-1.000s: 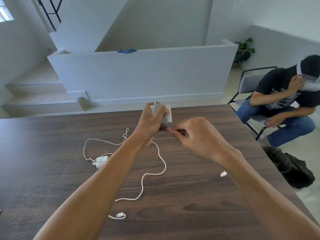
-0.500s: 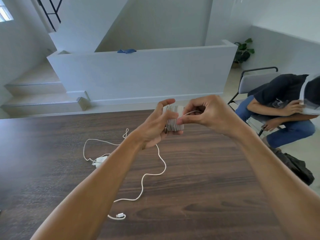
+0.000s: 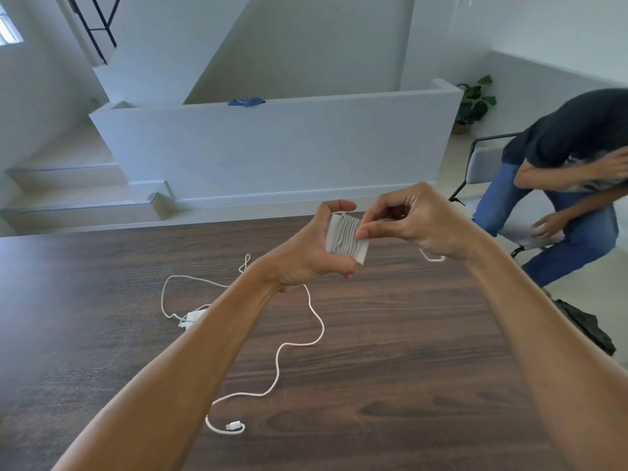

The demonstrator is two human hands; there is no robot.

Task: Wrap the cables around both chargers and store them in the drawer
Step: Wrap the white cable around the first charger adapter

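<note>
My left hand (image 3: 306, 253) grips a white charger (image 3: 345, 237) above the far side of the dark wooden table (image 3: 390, 368); many turns of white cable wrap around it. My right hand (image 3: 418, 222) pinches the cable against the charger's right edge, and a short loose end (image 3: 432, 257) hangs below that hand. A second white charger (image 3: 191, 317) lies on the table to the left, partly hidden by my left forearm. Its long white cable (image 3: 289, 355) snakes loose across the table and ends in a plug (image 3: 233, 425) near the front.
A person sits bent forward on a chair (image 3: 482, 164) past the table's right edge. A dark bag (image 3: 586, 329) lies on the floor beside that edge. A low white wall (image 3: 272, 147) and steps (image 3: 68, 198) stand behind the table. No drawer is in view.
My right hand rose from table level to the charger's right side, carrying the cable end around. Both hands and the charger shifted slightly right. The seated person bent lower.
</note>
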